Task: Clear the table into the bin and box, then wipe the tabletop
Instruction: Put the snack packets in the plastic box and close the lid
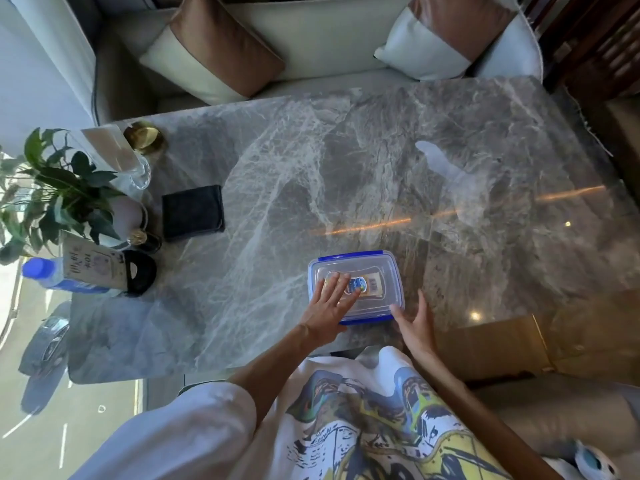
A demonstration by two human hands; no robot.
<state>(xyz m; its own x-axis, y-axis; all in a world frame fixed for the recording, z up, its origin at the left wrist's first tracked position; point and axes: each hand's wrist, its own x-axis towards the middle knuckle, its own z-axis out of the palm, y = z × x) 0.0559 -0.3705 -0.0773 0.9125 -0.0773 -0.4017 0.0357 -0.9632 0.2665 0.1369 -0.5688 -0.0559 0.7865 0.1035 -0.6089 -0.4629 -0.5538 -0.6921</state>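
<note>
Low centre of frame, our left hand [327, 306] lies flat, fingers spread, on the clear, round-cornered box [379, 271] with blue clips. Our right hand [415, 329], fingers straight, sits just beside its lower-right corner on the glossy veined marble table [277, 168].

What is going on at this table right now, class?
A person stands at a marble table with both hands on or near a clear plastic box with a blue-trimmed lid. The left hand lies flat on the lid, fingers straight. The right hand is open at the box's near right corner. A folded dark cloth, a water bottle and a plant sit at the table's left end.
</note>
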